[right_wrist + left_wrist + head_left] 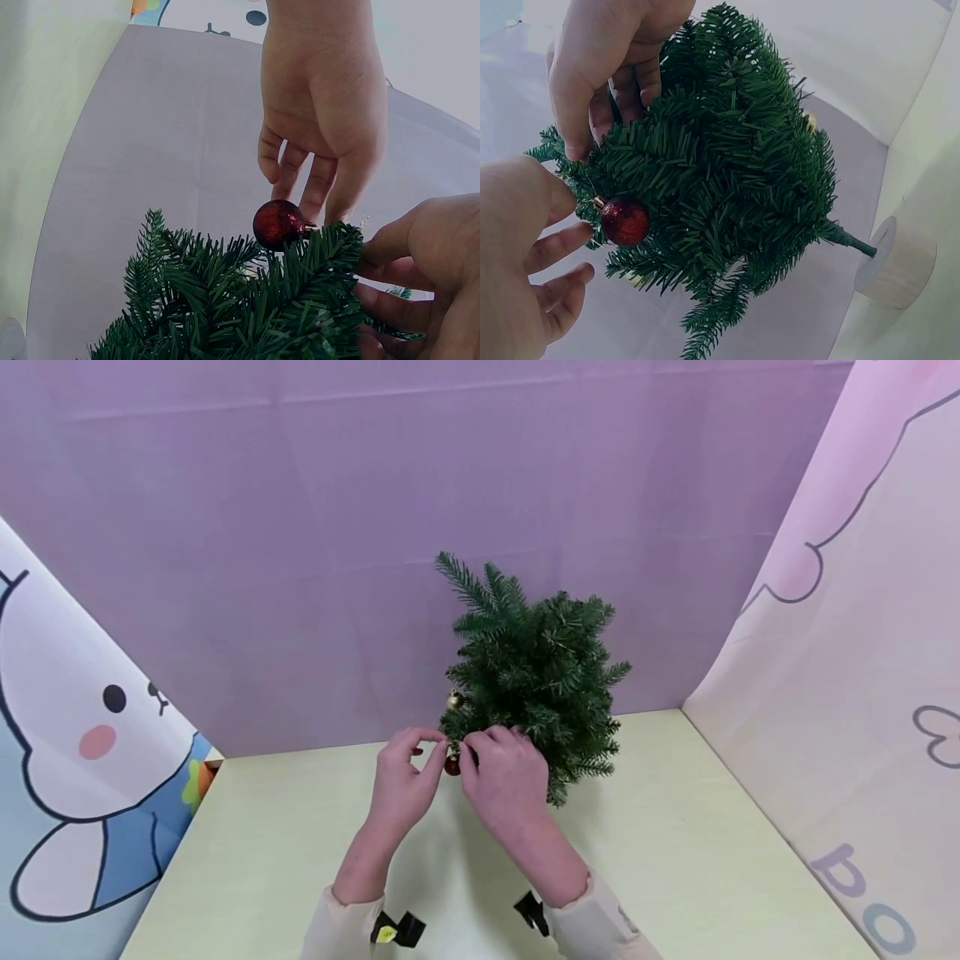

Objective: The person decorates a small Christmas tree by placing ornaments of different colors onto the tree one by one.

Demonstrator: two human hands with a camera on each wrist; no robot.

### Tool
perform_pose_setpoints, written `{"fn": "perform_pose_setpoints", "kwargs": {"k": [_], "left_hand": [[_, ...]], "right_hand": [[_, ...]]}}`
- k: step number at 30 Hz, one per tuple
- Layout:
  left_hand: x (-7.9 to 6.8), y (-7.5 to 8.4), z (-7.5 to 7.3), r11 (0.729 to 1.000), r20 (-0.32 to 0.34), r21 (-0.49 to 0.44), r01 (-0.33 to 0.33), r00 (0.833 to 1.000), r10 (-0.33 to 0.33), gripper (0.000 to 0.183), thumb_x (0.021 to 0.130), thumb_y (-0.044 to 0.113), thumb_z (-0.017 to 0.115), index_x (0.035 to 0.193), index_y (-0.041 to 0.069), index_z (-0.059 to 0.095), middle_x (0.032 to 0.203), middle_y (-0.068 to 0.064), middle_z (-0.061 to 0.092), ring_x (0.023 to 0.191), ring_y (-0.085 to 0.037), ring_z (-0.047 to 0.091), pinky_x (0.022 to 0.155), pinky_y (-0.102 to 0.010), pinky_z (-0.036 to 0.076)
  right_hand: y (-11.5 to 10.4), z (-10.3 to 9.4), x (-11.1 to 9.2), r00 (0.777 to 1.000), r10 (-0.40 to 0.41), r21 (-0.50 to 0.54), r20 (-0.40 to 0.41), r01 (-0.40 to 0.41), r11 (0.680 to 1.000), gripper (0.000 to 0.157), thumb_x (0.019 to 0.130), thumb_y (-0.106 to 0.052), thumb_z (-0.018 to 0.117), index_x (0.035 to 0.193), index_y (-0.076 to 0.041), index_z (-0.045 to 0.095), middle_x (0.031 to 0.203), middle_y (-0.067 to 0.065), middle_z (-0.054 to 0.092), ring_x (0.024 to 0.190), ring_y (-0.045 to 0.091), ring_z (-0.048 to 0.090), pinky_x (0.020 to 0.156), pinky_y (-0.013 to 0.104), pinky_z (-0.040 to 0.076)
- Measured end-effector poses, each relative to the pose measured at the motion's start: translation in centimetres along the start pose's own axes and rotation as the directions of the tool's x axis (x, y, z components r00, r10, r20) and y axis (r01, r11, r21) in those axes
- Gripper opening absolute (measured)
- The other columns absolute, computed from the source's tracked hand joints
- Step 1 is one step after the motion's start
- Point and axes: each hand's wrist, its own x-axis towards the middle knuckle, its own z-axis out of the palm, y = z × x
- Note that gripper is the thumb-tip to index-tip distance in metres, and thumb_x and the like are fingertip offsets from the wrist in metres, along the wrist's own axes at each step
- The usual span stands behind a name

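A small artificial Christmas tree (540,677) leans toward the person, its green branches spread out. At its near left side hangs a glittery red bauble (625,221) with a gold cap. My left hand (405,781) has its thumb and index finger pinched together at the bauble's cap and loop, its other fingers loosely bent. Close beside it, my right hand (510,777) grips the branch tip (337,244) next to the bauble, with some fingers in among the needles. The exact hold on the loop is partly hidden by fingers and needles.
A gold bauble (454,699) hangs on the tree's left side, just above the hands. The tree's trunk stands in a pale round base (896,262) on the light table (285,835). A purple cloth (337,568) rises behind, and printed cartoon panels (847,693) flank both sides.
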Motion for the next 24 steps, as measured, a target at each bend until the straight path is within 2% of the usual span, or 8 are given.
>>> {"fn": "perform_pose_setpoints", "kwargs": {"k": [6,17,24], "left_hand": [[0.11,-0.54,0.13,1.0,0.042,0.025,0.018,0.999,-0.019,0.006,0.091,0.006,0.067,0.094,0.011,0.069,0.095,0.0,0.066,0.093,-0.019,0.061,0.075,-0.038,0.049],[-0.31,-0.91,0.81,0.996,0.062,-0.007,0.091,0.994,-0.09,0.009,0.09,0.004,0.065,0.096,0.01,0.07,0.099,-0.002,0.067,0.098,-0.017,0.061,0.076,-0.039,0.05],[-0.7,-0.95,0.78,0.993,0.072,-0.038,0.11,0.992,-0.107,0.008,0.091,0.006,0.065,0.096,0.011,0.069,0.099,0.0,0.067,0.1,-0.017,0.06,0.078,-0.04,0.05]], "right_hand": [[-0.14,0.1,0.14,0.999,0.019,-0.019,0.047,-0.018,1.0,0.005,0.083,-0.02,0.076,0.082,-0.015,0.076,0.081,0.003,0.07,0.068,0.026,0.064,0.07,0.04,0.056],[-0.14,0.23,-0.19,0.993,0.05,-0.021,0.106,-0.048,0.999,0.004,0.082,-0.021,0.077,0.083,-0.018,0.076,0.081,0.002,0.069,0.068,0.026,0.063,0.054,0.038,0.054],[0.06,0.29,-0.41,0.988,0.042,0.008,0.148,-0.044,0.999,0.005,0.084,-0.022,0.075,0.084,-0.017,0.076,0.083,0.002,0.069,0.072,0.028,0.065,0.066,0.042,0.057]]}}
